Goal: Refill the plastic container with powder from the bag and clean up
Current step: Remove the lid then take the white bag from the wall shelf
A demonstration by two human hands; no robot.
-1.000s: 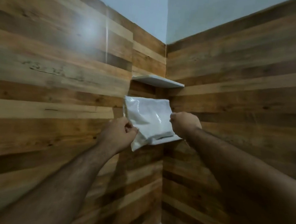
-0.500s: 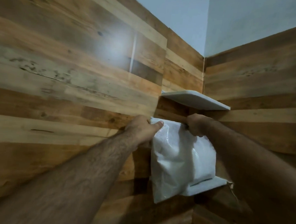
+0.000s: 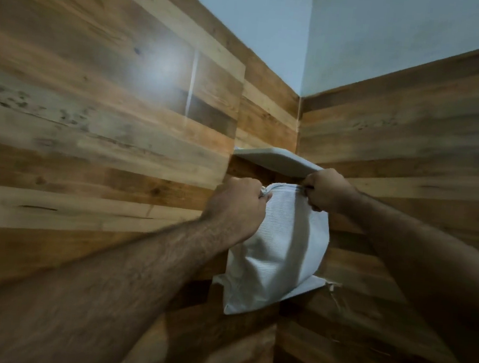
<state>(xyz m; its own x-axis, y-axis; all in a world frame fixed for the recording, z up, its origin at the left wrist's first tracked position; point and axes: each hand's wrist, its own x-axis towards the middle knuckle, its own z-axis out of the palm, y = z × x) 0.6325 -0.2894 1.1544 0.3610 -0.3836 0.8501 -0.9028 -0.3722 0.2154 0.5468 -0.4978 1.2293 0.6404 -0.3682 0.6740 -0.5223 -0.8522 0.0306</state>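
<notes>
**White bag held upright at the corner shelves**

Surroundings: wood-plank walls [image 3: 96, 125] meeting in a corner, pale blue wall [image 3: 365, 41] above. Upper corner shelf [image 3: 276, 161] just above both fists; lower corner shelf [image 3: 306, 289] under the bag. Bright glare patch [image 3: 161, 69] on the left planks. Torn edge beside the lower shelf's right tip.

Bag [image 3: 282, 245]: white, upright, its base on the lower shelf, one bottom corner drooping past the shelf front. Left hand [image 3: 239, 202] curled in a fist, pinching the bag's top left corner and covering its left edge. Right hand [image 3: 326, 190] likewise curled, pinching the top right corner, knuckles almost against the upper shelf's rim.

Against half a second ago: camera closer in, right hand now lifted clear along the top edge, left hand closed tighter, top seam stretched taut between the two.

No brand, label or readable writing on the bag or elsewhere.
</notes>
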